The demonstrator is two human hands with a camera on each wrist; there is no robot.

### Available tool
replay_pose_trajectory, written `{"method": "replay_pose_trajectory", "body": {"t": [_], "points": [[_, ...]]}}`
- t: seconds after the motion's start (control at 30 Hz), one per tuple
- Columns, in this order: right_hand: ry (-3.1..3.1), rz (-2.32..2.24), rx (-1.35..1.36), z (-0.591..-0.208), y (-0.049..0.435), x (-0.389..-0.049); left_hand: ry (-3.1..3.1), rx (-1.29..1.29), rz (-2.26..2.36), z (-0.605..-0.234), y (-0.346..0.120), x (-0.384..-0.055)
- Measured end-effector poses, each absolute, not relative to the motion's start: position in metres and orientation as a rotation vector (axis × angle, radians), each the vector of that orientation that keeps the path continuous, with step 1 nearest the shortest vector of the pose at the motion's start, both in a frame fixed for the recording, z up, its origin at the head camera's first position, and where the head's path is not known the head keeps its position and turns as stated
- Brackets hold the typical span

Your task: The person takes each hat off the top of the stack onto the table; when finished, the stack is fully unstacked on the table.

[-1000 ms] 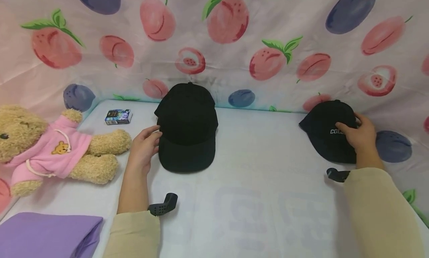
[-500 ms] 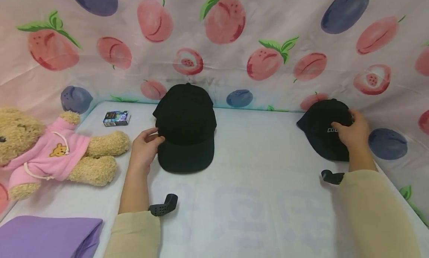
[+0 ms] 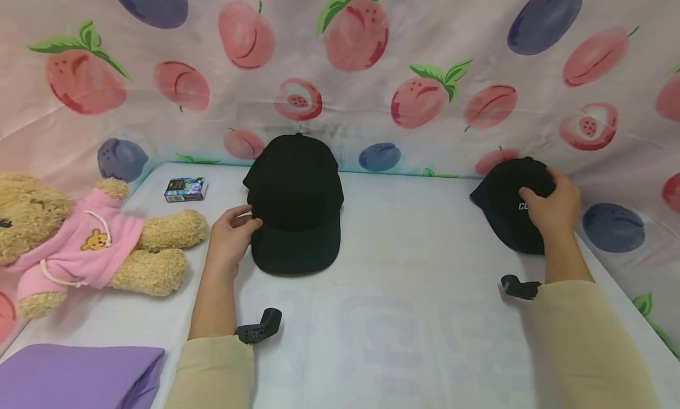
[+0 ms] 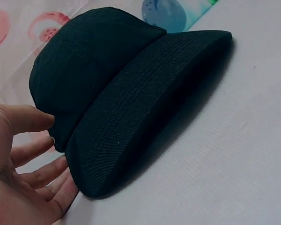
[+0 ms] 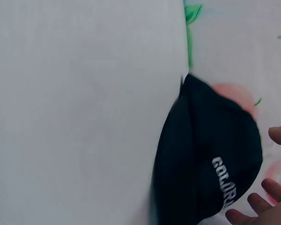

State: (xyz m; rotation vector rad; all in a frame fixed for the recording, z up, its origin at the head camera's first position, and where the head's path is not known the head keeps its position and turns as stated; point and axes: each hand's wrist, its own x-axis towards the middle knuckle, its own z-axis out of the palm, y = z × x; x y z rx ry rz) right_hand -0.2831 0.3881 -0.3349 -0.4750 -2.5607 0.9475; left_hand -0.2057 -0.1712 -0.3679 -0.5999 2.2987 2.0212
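A large black baseball cap [image 3: 296,185] stands on the white table, crown against the backdrop and brim forward. My left hand [image 3: 229,238] is at its left side, thumb and fingertips along the edge. In the left wrist view, the fingers [image 4: 40,176] are extended and some tips disappear behind the brim. Far right is a smaller black cap [image 3: 510,205] with white lettering [image 5: 224,183]. My right hand [image 3: 558,208] covers part of that cap in the head view. The right wrist view shows its fingers spread beside the crown, a gap between thumb and cap.
Left of the large cap lies a teddy bear [image 3: 106,244] in a pink hoodie. Behind its legs is a small patterned box [image 3: 186,189]. A folded purple cloth [image 3: 79,373] lies front left. A fruit-print curtain [image 3: 446,19] hangs behind the table [image 3: 404,314].
My left thumb has come over the large cap's edge. The right hand has shifted slightly left over the small cap, covering more of the lettering. Both caps stay about where they were.
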Motion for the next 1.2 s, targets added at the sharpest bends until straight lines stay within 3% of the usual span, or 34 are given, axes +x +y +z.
{"method": "replay_pose_trajectory", "body": {"t": [0.47, 1.2], "points": [[-2.424, 1.173, -0.491, -0.331, 0.338, -0.279, 2.374, -0.571, 1.965, -0.371, -0.170, -0.210], [-2.470, 1.489, -0.276, -0.332, 0.260, -0.278, 2.530, -0.486, 1.825, -0.371, -0.168, -0.208]]}}
